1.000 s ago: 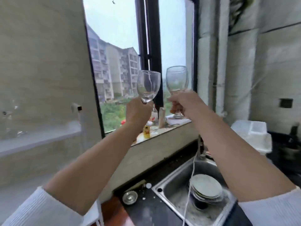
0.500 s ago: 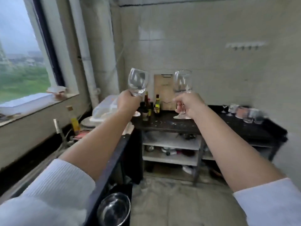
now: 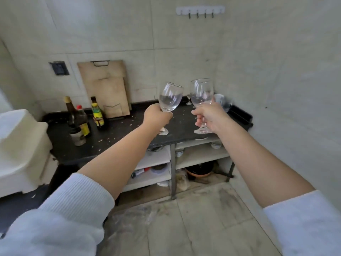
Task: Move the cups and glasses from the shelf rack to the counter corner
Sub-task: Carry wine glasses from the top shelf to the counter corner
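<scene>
The left hand (image 3: pixel 156 116) grips the stem of a clear wine glass (image 3: pixel 170 97), fingers curled round it just under the bowl, and the bowl tilts to the right; the right hand (image 3: pixel 212 115) grips the stem of a second wine glass (image 3: pixel 201 93), which stands nearly upright, its foot showing below the fingers. Both glasses hang in the air above the black worktop (image 3: pixel 120 133), over its front edge toward the right end, apart from each other and not touching the surface. Half a second ago the worktop lay farther off and the window filled the left of the view; now the view has swung right and closer, the window is gone, and the glasses sit lower against the dark top. At the worktop's far right corner several small glasses (image 3: pixel 220 100) stand together, partly hidden behind the right-hand glass. At the left end stand a cluster of sauce bottles (image 3: pixel 81 121) and a yellow-labelled bottle (image 3: pixel 97 115), with wooden cutting boards (image 3: pixel 107 87) leaning on the tiled wall behind them. A rack of hooks (image 3: pixel 200 11) hangs high on that wall, and open shelves (image 3: pixel 199 154) lie under the worktop
</scene>
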{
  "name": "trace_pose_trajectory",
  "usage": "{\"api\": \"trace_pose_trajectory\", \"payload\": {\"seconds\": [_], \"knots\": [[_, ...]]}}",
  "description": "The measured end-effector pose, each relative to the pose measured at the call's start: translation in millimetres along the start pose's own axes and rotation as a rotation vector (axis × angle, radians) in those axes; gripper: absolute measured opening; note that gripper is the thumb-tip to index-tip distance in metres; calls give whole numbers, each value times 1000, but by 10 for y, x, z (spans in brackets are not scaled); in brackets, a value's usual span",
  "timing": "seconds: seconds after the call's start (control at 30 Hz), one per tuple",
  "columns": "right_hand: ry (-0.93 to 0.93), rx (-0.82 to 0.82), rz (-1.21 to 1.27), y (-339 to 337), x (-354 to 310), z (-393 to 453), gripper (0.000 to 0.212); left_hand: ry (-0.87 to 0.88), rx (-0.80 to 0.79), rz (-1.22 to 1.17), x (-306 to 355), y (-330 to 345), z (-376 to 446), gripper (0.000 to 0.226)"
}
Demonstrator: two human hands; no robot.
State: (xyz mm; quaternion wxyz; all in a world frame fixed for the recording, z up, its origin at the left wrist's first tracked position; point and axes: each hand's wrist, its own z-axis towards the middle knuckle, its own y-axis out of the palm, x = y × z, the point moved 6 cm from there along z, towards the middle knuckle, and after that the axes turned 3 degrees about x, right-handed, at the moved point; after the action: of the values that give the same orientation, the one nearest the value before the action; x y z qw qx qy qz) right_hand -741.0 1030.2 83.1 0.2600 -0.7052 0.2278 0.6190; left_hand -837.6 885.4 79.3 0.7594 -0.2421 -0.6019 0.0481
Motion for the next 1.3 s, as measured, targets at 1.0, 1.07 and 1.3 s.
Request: {"api": "trace_pose_trajectory", "payload": {"seconds": [1.0,1.07,1.3], "knots": [[-42,-141,288,-1478,402,5244,13,-276,-178,-506,-38,3533,4101,28],[17,-151,236,-1333,521,5568,38,-302,-139,-472,-238,3527,4424,47],[1,9,-87,-917,764,6688,47,-237,-106,-273,-817,3591,5572,51]]}}
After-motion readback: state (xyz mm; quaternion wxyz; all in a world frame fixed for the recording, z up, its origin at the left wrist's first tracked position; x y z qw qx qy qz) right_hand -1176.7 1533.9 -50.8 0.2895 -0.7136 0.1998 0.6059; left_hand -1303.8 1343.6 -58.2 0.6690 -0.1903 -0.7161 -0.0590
